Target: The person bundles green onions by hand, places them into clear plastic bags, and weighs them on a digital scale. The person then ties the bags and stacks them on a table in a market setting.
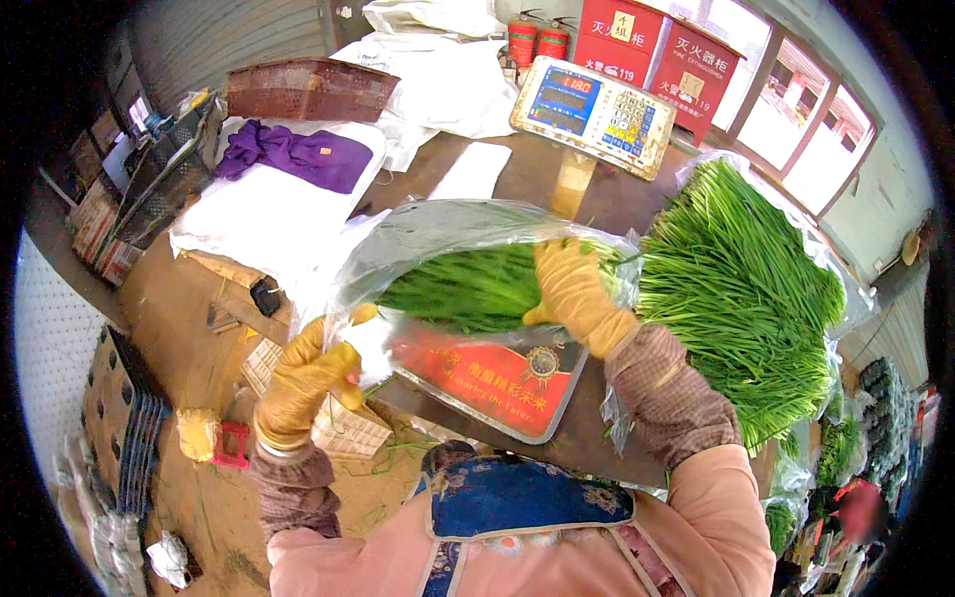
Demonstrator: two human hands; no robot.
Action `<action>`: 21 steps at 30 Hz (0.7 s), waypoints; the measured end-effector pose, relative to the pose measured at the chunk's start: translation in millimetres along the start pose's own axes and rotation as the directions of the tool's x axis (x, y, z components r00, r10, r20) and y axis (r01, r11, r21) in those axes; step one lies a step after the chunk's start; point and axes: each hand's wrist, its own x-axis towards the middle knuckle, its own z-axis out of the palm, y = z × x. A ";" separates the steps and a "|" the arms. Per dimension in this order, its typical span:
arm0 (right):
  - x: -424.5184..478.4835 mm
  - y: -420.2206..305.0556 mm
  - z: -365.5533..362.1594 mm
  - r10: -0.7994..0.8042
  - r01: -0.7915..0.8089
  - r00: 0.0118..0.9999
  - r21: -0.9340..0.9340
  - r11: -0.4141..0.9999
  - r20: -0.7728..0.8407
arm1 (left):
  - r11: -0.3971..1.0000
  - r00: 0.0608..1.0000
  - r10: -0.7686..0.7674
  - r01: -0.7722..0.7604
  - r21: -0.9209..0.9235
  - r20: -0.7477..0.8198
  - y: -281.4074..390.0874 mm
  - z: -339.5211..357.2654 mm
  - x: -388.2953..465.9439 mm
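A clear plastic bag [448,224] lies over the pan of a weighing scale [515,388], with a bundle of long green chives [455,291] inside it. In a yellow glove, my left hand [310,373] pinches the bag's left end between thumb and fingers. My right hand [574,295], gloved alike, spans the right part of the bundle, thumb on the near side and fingers on the far side. Whether its fingers are inside the bag or over the film is hard to tell. The scale's red printed pan shows beneath the bundle.
To the right, a large heap of chives [739,313] rests on plastic film. Behind the bag stands the scale's display [593,116]. White bags [276,224], a purple cloth [298,157] and a brown basket [310,89] are at the back left. Below left sits a woven basket [351,429].
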 end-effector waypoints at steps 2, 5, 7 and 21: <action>-8.2 -7.4 23.6 -0.012 0.013 1.000 0.039 0.999 -0.027 | 0.996 0.987 -0.092 0.092 -0.008 -0.133 -15.2 10.3 3.4; -15.3 -12.5 29.3 -0.001 -0.004 0.999 0.119 0.993 0.036 | 0.999 0.977 0.014 -0.005 0.045 -0.211 -40.2 11.4 5.6; -28.1 -10.6 11.1 -0.049 0.041 0.995 0.093 0.995 0.083 | 0.989 0.968 0.100 -0.071 0.134 -0.231 -51.7 8.0 6.6; 13.7 -42.3 -37.6 -0.208 0.283 0.909 0.168 0.944 -0.360 | 0.965 0.952 0.188 -0.132 0.228 -0.243 -52.3 15.2 17.9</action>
